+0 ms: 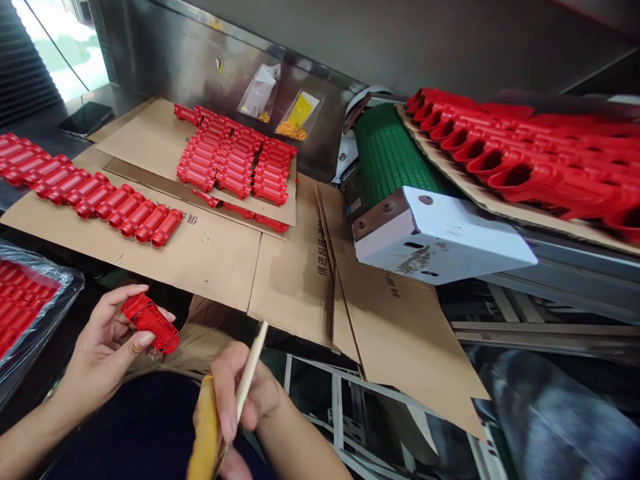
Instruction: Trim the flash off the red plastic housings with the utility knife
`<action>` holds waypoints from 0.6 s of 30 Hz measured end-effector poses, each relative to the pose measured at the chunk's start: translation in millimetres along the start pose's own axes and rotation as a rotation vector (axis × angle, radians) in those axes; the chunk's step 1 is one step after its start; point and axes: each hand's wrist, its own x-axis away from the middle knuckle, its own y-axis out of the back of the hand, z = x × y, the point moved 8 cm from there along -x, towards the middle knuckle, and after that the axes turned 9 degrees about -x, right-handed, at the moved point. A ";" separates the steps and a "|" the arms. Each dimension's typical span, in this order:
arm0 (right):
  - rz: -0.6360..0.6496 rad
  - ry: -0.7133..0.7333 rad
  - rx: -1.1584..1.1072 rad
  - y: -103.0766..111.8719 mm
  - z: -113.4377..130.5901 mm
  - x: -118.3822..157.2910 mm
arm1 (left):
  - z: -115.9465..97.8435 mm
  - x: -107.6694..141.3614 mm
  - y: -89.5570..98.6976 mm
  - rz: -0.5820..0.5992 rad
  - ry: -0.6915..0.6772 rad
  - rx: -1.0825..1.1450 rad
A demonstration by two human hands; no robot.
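Observation:
My left hand grips a small red plastic housing between thumb and fingers. The housing is tilted, with its hollow inner side facing up. To the right, lower down, my right hand is closed around a slim pale wooden stick whose end points up. A thin dark, blade-like piece shows near the stick's lower part, too blurred to name. Along the fingers of that hand runs a yellow sleeve-like piece, perhaps a finger cot. Rows of red housings lie on the cardboard beyond my hands.
More red parts are stacked on cardboard behind. A plastic-lined bin of red parts stands left. At right, a green conveyor belt with a white metal end bracket carries red tubular parts. A phone lies back left.

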 end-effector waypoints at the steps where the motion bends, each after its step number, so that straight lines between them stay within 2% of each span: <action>1: 0.003 0.044 0.124 -1.9 6.9 0.2 | 1.3 -0.5 -0.7 0.011 0.011 0.024; 5: -0.320 0.281 0.845 4.1 46.1 3.0 | 6.4 -2.7 -5.8 0.073 0.060 0.135; 7: -0.366 0.387 1.052 -3.7 56.6 3.5 | 10.4 -4.0 -7.3 0.092 0.084 0.180; 9: -0.363 0.445 1.131 -9.5 57.7 1.5 | 13.5 -5.2 -7.6 0.108 0.086 0.198; 13: -0.276 0.529 1.239 -19.7 48.3 -6.9 | 13.6 -4.3 -9.5 0.156 0.034 0.128; 18: -0.256 0.565 1.255 -20.4 38.1 -11.5 | 19.9 -1.4 -2.1 0.063 0.087 0.075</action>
